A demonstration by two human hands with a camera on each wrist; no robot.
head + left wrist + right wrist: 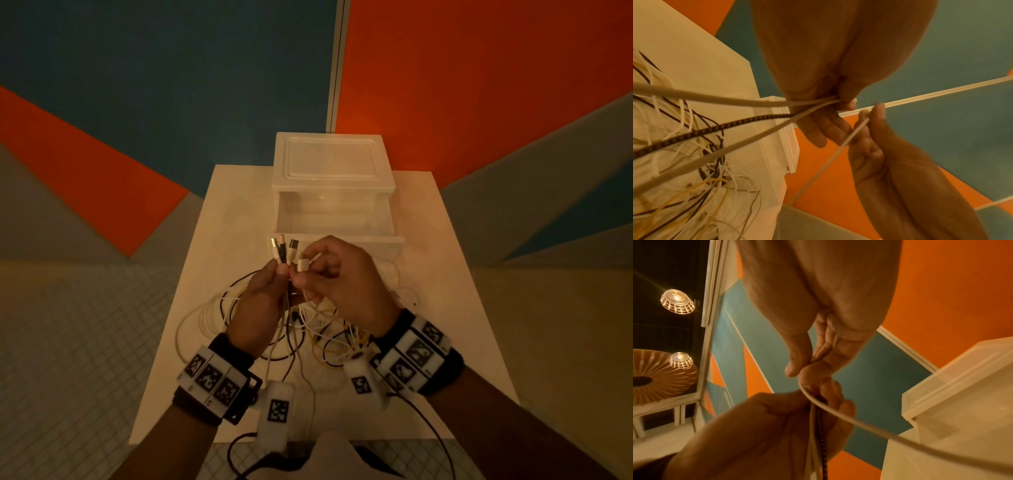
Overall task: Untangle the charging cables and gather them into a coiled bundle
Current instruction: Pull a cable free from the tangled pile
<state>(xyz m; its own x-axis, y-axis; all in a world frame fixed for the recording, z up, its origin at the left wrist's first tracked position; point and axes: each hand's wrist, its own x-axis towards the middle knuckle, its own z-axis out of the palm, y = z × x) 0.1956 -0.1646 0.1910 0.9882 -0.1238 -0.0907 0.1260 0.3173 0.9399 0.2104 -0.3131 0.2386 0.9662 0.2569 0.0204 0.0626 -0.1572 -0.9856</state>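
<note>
My left hand holds three cable ends upright above the table, their plugs fanned out over my fingers. In the left wrist view two white cables and a black-and-yellow braided cable run into that grip. My right hand pinches a thin white cable just below its white plug, right beside the left hand. In the right wrist view that white cable curves away from the pinching fingertips. A tangle of white, black and yellow cables lies on the white table under both hands.
A translucent plastic drawer box stands at the back of the table, its drawer pulled out toward my hands. The table is small, with tiled floor on both sides. Orange and blue wall panels rise behind.
</note>
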